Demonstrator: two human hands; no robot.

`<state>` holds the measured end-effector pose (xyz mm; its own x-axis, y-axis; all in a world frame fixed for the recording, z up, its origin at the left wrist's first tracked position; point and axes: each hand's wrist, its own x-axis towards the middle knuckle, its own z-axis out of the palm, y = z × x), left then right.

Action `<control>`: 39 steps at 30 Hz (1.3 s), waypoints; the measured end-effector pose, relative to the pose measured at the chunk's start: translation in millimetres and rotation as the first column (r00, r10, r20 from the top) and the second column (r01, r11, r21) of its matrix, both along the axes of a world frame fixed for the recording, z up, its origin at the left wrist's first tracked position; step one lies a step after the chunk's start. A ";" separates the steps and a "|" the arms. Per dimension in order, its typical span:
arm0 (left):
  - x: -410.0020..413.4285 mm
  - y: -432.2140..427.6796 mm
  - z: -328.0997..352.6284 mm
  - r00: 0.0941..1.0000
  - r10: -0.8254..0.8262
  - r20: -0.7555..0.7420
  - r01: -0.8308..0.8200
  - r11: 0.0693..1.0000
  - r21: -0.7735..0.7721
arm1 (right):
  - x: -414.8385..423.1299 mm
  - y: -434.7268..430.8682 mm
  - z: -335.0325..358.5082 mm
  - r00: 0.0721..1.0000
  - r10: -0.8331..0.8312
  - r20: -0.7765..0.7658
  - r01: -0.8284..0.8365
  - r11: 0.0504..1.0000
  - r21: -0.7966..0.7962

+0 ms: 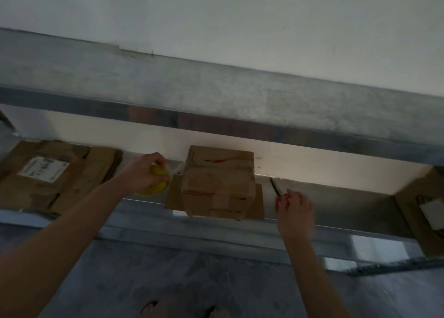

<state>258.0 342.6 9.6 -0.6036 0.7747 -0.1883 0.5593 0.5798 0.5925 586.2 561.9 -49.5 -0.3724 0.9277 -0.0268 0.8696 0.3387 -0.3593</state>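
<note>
- Left hand [144,171] is curling its fingers round a yellow round object [157,186] (possibly a tape roll; blur hides the detail), which is sitting on the shelf [336,192] just left of the cardboard box [218,185].
- Right hand [295,207] is touching the red-handled tool [276,192] lying on the shelf right of the box; motion blur is hiding whether the fingers are closing round it.
- Box is standing on a card sheet [174,197]; flattened cartons [55,173] are lying further left.
- Judgement: the step in hand is taking up both items from either side of the box.
- Next move is calling for a firm grip on the handle and a lift clear of the box edges.
</note>
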 end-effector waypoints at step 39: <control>-91.6 -38.8 -28.0 0.949 -0.309 0.070 0.298 0.945 0.132 | -205.3 -142.7 36.2 0.958 0.235 -0.165 -0.182 0.942 0.280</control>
